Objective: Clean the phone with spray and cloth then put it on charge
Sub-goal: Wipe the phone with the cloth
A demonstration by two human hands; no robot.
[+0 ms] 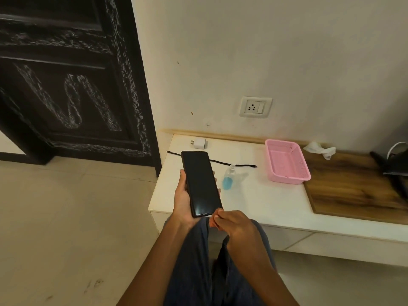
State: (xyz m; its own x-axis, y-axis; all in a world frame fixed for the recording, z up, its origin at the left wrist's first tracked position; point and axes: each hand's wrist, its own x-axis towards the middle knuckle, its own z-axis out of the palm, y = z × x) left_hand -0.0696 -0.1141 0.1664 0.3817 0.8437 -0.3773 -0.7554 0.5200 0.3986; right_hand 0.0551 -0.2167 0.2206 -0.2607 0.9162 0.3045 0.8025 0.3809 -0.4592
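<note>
My left hand (182, 200) holds a black phone (200, 183) screen up, above the near left corner of the white counter (254, 202). My right hand (231, 224) is just below the phone's bottom edge, fingers curled together, nothing visible in them. A small spray bottle (228, 180) with blue liquid stands on the counter right of the phone. A white charger plug (199, 144) lies near the wall, and a black cable (242, 165) stretches across the counter behind the phone. A crumpled white cloth (320, 149) lies at the back, right of the basket. A wall socket (255, 106) sits above.
A pink plastic basket (287, 165) stands on the counter right of the bottle. A wooden board (353, 191) covers the right side, with a dark object (395, 164) at its far right edge. A dark carved door (72, 80) is at left.
</note>
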